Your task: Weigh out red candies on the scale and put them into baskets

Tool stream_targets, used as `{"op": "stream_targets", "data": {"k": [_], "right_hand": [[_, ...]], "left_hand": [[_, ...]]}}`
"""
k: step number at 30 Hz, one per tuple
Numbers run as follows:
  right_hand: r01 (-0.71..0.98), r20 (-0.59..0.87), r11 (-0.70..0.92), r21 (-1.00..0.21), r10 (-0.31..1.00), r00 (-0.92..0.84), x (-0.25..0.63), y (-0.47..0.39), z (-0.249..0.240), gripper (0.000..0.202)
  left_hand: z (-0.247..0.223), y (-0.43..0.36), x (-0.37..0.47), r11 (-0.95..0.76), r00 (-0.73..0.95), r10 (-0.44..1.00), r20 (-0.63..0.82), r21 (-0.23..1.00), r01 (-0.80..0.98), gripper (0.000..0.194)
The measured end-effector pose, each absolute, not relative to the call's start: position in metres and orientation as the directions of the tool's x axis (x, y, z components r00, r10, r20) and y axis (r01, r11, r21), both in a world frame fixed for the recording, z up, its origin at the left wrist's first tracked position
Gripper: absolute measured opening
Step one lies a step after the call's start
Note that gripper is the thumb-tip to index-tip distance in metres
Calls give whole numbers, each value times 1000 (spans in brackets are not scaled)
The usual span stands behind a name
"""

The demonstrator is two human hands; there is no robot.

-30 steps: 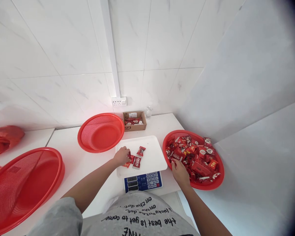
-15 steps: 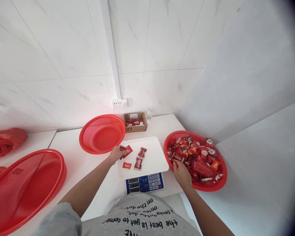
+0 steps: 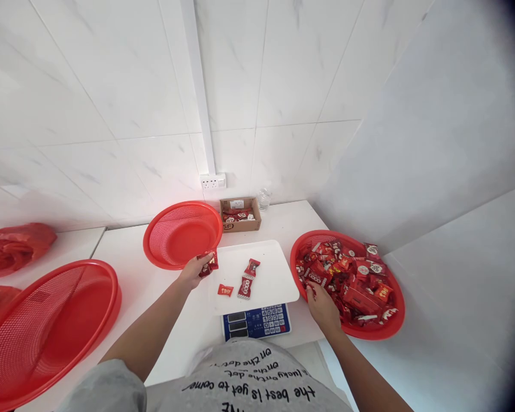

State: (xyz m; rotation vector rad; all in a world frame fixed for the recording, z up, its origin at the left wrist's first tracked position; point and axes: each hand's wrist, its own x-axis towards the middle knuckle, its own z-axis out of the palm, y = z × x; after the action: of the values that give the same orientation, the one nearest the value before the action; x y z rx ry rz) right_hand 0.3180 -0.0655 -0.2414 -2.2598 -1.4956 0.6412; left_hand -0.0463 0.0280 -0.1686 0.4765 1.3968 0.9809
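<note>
My left hand (image 3: 191,271) is closed around red wrapped candies (image 3: 209,263), at the left edge of a white weighing tray (image 3: 274,292). Lying on that tray are a small orange-red packet (image 3: 225,290), a dark red wrapped candy with white lettering (image 3: 245,287) and another red wrapped candy (image 3: 252,267). Over the near-left rim of a full red basket (image 3: 401,320) is my right hand (image 3: 324,306); its fingers are curled among the mixed red candies (image 3: 352,274), and whatever they grip is hidden.
Below the tray shows the blue scale keypad (image 3: 257,321). A red basket (image 3: 182,234) stands behind left, beside a cardboard box (image 3: 240,224) of packets and a clear glass (image 3: 264,198). Further left are a larger red basket (image 3: 68,320) and a red plastic bag (image 3: 19,246).
My left hand has drawn back left from over the tray to its edge, carrying the red candies. My right hand stays at the full basket. The view has shifted slightly.
</note>
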Motion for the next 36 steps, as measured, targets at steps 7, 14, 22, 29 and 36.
{"op": "stream_targets", "data": {"k": [7,14,22,29,36], "right_hand": [[753,-160,-374,-542,925,344,317,-66,-242,46],[748,-199,-398,-531,917,347,316,-65,-238,48],[768,-176,-381,-515,924,340,317,-65,-240,46],[770,-174,-383,-510,923,344,314,-66,-234,46],[741,-213,-408,-533,913,349,315,-65,-236,47]], "left_hand": [[-162,46,-62,441,-273,732,-624,740,-508,19],[-156,59,-79,388,-382,687,-618,757,-526,5],[-164,46,-54,342,-425,805,-413,910,-235,34],[-219,-13,10,-158,311,941,-133,639,752,79],[-231,2,47,-511,573,814,-97,351,785,78]]}}
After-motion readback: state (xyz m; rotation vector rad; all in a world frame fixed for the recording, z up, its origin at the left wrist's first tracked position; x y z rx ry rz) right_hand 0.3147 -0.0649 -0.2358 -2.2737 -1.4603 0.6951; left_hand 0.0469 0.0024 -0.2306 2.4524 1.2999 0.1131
